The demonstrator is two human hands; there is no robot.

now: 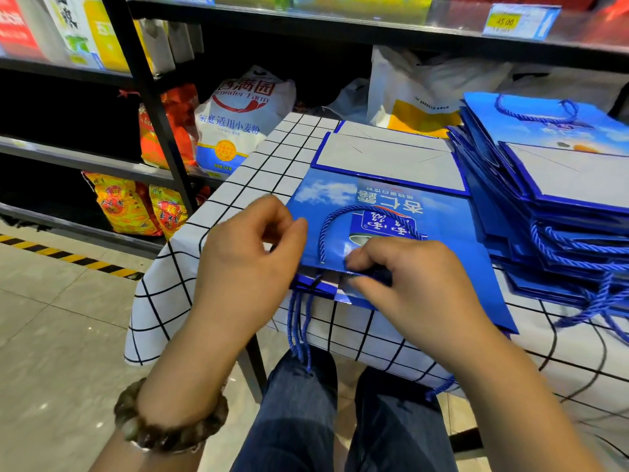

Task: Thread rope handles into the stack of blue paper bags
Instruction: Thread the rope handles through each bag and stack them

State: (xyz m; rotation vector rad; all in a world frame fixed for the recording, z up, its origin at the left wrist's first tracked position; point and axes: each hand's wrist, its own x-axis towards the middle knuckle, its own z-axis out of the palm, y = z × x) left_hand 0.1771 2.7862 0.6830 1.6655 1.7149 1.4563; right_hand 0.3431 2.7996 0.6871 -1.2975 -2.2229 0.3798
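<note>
A flat blue paper bag (pixel 439 229) lies on the checked tablecloth (pixel 258 172), its mouth toward me. One blue rope handle (pixel 332 221) loops over its top face. My right hand (pixel 405 274) pinches a rope end at the bag's top edge, fingers curled over it. My left hand (pixel 252 253) hovers at the bag's left corner with fingers curled; whether it holds anything is hidden. Loose blue ropes (pixel 299 325) hang from the bag's mouth over the table edge. A stack of blue bags with ropes (pixel 551 212) lies to the right.
Flat unthreaded bags (pixel 391 158) lie behind the working bag. Store shelves with flour sacks (pixel 238 120) and rice bags (pixel 126 206) stand to the left and behind. My legs in jeans (pixel 306 420) are under the table edge. Tiled floor with hazard tape (pixel 68 257) lies left.
</note>
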